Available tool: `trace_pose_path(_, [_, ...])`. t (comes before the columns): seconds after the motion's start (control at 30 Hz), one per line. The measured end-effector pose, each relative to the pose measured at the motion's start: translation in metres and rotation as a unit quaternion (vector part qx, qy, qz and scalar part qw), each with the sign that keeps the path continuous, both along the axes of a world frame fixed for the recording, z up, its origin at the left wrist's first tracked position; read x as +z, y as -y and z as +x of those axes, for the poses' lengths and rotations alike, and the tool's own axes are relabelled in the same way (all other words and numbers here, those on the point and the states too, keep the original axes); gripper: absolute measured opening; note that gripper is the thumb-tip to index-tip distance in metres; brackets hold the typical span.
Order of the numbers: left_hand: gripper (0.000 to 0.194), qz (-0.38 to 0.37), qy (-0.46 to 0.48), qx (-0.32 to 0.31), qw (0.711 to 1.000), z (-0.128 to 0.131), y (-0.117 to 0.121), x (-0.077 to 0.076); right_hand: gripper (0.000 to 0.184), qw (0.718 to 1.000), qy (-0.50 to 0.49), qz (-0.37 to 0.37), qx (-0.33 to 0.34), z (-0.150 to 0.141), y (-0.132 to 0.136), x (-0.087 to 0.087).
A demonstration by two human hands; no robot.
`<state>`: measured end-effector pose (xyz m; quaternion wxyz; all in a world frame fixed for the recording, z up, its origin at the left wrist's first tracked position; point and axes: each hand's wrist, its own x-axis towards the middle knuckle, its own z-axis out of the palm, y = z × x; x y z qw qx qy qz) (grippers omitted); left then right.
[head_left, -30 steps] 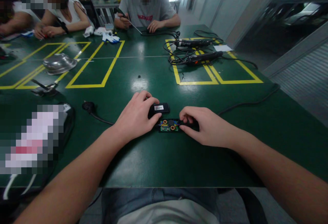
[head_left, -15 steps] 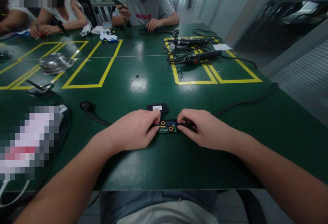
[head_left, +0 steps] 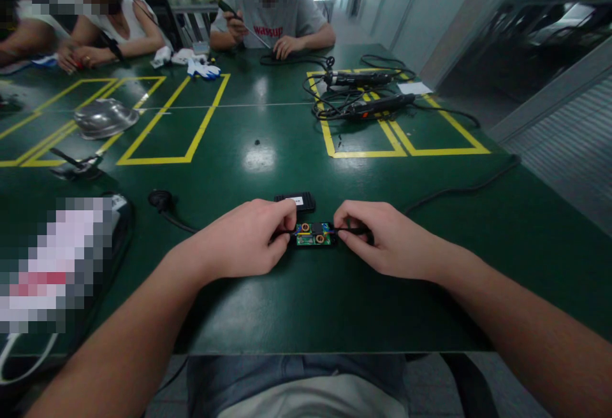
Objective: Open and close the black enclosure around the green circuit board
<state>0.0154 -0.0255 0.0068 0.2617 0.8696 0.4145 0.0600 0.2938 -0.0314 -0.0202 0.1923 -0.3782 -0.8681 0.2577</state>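
Observation:
A small open black case with a green circuit board (head_left: 313,234) and copper coils lies on the green table (head_left: 296,303) in front of me. My left hand (head_left: 248,239) pinches its left end with closed fingers. My right hand (head_left: 382,236) pinches the right end, where a black cable leaves the case. Just behind the board lies the loose black cover (head_left: 296,201) with a white label, touched by neither hand.
A black plug and cord (head_left: 160,200) lie to the left, near a blurred package (head_left: 52,265). Farther back are a metal dish (head_left: 105,117), black tools with tangled cables (head_left: 363,93) in yellow-taped boxes, and white-blue gloves (head_left: 203,69). Other people sit at the far side.
My left hand left the black cover and came down to the left end of the open case. The right hand stayed on the right end.

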Motion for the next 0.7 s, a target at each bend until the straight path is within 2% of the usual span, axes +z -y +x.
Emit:
trace_pose_path(0.27, [0.011, -0.007, -0.010, -0.001, 1.000, -0.0001, -0.0008, -0.0032, 0.010, 0.999, 0.026, -0.018, 0.004, 0.0013, -0.0011, -0.0026])
trace_pose_path(0.43, [0.011, 0.006, -0.013, -0.005, 1.000, -0.0033, -0.0041, -0.0069, 0.009, 0.999, 0.039, 0.006, -0.013, 0.0029, -0.0030, -0.0054])
trace_pose_path(0.6, [0.009, 0.046, -0.005, -0.024, 0.999, -0.0069, -0.0068, -0.0072, 0.013, 0.999, 0.018, 0.039, 0.011, 0.0041, -0.0060, -0.0081])
trace_pose_path(0.7, [0.006, 0.057, 0.002, -0.015, 0.998, -0.0055, -0.0063, -0.0077, 0.011, 0.999, 0.017, 0.043, 0.016, 0.0039, -0.0061, -0.0095])
